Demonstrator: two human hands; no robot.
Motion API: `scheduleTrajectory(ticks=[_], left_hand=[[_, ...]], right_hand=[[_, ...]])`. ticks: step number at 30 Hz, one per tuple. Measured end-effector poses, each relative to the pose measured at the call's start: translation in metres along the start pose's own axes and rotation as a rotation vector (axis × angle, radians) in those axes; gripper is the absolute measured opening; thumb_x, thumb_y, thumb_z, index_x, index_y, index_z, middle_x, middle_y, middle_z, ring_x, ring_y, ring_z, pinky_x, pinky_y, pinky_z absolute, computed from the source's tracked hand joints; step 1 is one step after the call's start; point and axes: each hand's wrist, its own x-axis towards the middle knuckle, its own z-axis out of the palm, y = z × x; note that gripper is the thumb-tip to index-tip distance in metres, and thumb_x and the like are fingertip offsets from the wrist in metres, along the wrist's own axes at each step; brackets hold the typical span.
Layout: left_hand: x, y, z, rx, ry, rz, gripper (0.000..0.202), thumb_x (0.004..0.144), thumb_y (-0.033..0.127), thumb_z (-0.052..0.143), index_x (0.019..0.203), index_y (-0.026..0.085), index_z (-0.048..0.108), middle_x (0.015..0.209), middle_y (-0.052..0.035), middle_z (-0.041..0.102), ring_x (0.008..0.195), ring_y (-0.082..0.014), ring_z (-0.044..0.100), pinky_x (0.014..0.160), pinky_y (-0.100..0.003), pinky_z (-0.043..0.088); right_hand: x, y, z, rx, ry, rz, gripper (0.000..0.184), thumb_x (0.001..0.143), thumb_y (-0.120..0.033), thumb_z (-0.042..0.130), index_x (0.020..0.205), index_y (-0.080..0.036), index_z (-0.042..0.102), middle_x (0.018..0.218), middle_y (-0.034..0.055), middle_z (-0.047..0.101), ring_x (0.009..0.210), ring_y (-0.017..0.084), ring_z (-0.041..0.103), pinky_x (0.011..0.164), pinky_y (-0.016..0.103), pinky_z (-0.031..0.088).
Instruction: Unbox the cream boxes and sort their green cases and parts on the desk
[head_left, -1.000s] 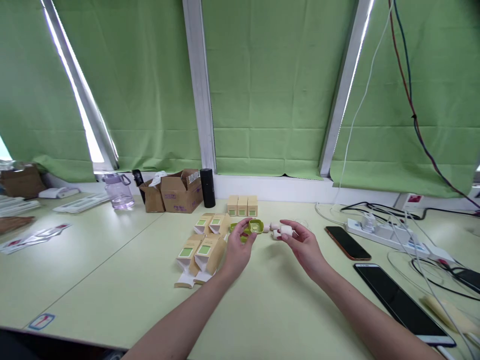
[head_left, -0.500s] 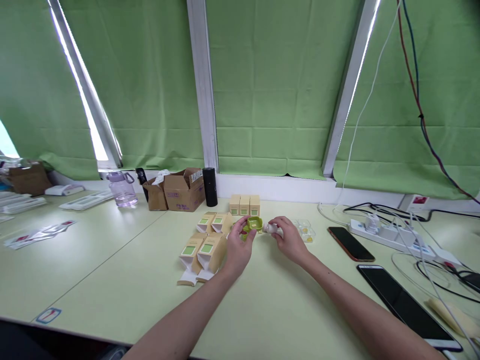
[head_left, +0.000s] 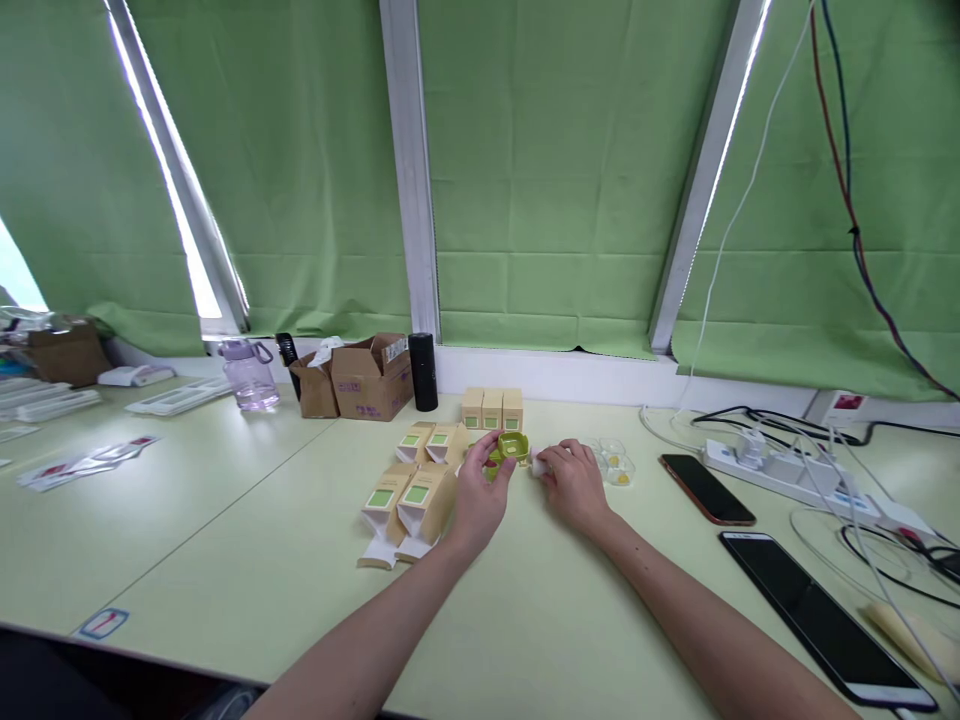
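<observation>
green blinds [head_left: 510, 170] fill the upper half of the frame. below them the pale worktop [head_left: 262, 560] spans the lower half, and two bare forearms reach in from the bottom edge.

the open cardboard box [head_left: 373, 385] stands left of centre against the back ledge, with the black cylinder [head_left: 424, 372] upright just beside it on the right and the purple bottle [head_left: 251, 380] farther left. at the lower right lies the big dark device [head_left: 817, 610], screen up; the smaller phone [head_left: 706, 490] lies above it.

near the middle of the frame, the left hand [head_left: 478, 495] pinches the green holder [head_left: 513, 446] between thumb and fingers. its rounded, hollow upper part sticks out past the fingertips to the right, above the thumb tip; another green bit shows in the gap between thumb and fingers. the right hand [head_left: 577, 485] is just right of centre, palm down, fingers bent and narrow.

four cream cartons [head_left: 426, 497] lie left of the left hand, and three closed cartons [head_left: 493, 408] stand behind it. the clear tray [head_left: 616, 462], with yellow spots in it, is just beyond the right hand on its right.

smallest, the white piece [head_left: 538, 465] peeks out at the left of the right fingertips, near the green holder; i cannot tell whether those fingers grip it or only touch it.
</observation>
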Motion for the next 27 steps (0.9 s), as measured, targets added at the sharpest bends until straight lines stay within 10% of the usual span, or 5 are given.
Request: scheduleTrajectory(ticks=[27], left_hand=[[-0.01, 0.003, 0.012, -0.25, -0.229, -0.156, 0.055, 0.081, 0.057, 0.079, 0.113, 0.018, 0.056, 0.116, -0.0173, 0.074, 0.109, -0.0288, 0.073, 0.089, -0.039, 0.057]], right_hand=[[-0.031, -0.04, -0.027, 0.416, 0.387, -0.111, 0.055, 0.093, -0.026, 0.064, 0.142, -0.027, 0.04, 0.142, 0.014, 0.053, 0.134, 0.035, 0.045, 0.107, 0.06, 0.045]])
